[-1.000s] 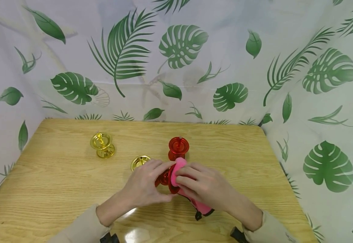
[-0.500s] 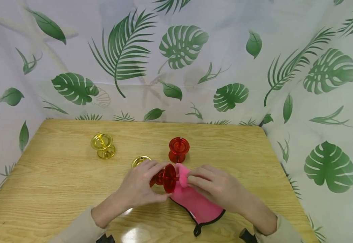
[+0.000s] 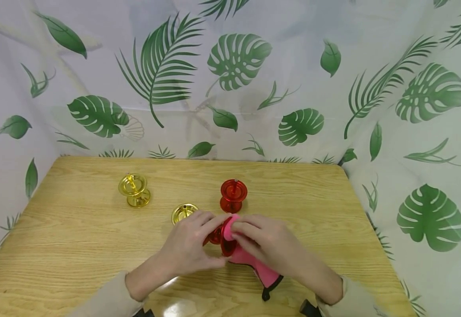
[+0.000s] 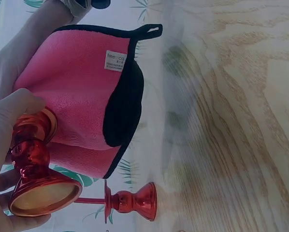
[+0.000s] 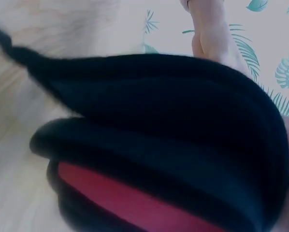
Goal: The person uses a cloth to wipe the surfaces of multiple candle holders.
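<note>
My left hand (image 3: 190, 242) grips a red, shiny metal candle holder (image 3: 228, 247) tipped on its side, dish facing right. Its hollow base (image 4: 45, 199) shows in the left wrist view. With curled fingers, my right hand (image 3: 271, 242) pinches a pink cleaning cloth (image 3: 266, 272) and presses it into the dish, hiding the spike. The rest of the cloth hangs below that hand, black-edged with a hanging loop. In the right wrist view the cloth's dark underside (image 5: 159, 111) covers most of the scene and hides the fingers.
Another red candle holder (image 3: 233, 193) stands upright just beyond the hands. One gold candle holder (image 3: 134, 189) is at the back left; a second gold one (image 3: 182, 213) is partly hidden behind my left hand. A leaf-print curtain (image 3: 254, 101) rises behind the wooden table (image 3: 75, 237).
The cloth came off the dish toward the right, baring the spike, then returned against the dish with my right hand. My left hand keeps hold of the candle holder, shifting only slightly.
</note>
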Motion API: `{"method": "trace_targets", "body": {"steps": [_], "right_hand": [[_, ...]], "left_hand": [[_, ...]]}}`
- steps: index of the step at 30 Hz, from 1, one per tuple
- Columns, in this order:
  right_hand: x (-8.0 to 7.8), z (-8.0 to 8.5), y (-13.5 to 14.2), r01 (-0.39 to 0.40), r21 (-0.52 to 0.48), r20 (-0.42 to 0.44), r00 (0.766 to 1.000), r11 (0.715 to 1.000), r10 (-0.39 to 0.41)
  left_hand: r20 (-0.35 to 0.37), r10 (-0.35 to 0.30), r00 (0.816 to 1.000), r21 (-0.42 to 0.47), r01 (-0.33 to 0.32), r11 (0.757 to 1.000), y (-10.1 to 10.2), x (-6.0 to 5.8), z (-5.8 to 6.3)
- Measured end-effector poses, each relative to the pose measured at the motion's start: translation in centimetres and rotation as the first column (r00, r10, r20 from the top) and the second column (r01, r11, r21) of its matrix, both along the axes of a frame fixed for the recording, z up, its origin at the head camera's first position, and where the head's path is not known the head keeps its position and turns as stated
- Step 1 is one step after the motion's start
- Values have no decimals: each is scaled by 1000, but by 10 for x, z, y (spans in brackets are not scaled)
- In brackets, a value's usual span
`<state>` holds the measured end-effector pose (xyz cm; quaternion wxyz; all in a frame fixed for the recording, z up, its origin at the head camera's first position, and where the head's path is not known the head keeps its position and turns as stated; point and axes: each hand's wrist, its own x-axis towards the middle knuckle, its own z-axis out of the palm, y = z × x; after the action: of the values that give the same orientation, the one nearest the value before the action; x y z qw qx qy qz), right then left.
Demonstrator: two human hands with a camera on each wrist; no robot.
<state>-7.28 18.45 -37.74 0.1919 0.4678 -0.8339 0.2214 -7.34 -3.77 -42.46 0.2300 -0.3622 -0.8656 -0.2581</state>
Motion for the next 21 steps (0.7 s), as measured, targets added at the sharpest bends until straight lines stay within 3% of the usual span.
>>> {"method": "trace_targets", "body": {"steps": [2, 5, 7, 9, 13, 15, 18, 21], "right_hand": [[1, 0, -4, 86, -24, 75, 994, 996, -84], [3, -1, -8, 207, -48, 201, 960, 977, -193], [4, -2, -10, 257, -57, 232, 943, 965, -238], [4, -4, -11, 253, -71, 218, 948, 965, -233], [3, -8, -12, 118, -82, 59, 992, 990, -114], [1, -10, -10, 20, -53, -43, 999, 998, -22], [-2, -10, -5, -93, 17, -175, 980, 995, 95], [-5, -10, 0, -171, 56, -252, 951, 984, 179]], "left_hand": [[-18, -1, 1000, 8, 1, 1000, 1, 0, 0], [-35, 3, 999, 12, -3, 1000, 1, -1, 0], [-40, 8, 999, 10, -8, 1000, 0, -1, -1], [-36, 8, 999, 9, -8, 1000, 0, -1, -1], [1, 2, 1000, 14, -2, 1000, -2, -2, -1], [28, -7, 1000, 24, 7, 1000, -3, -1, 0], [60, -19, 998, 27, 17, 999, -5, -1, 0], [75, -34, 997, 30, 31, 999, -5, 0, 1]]}}
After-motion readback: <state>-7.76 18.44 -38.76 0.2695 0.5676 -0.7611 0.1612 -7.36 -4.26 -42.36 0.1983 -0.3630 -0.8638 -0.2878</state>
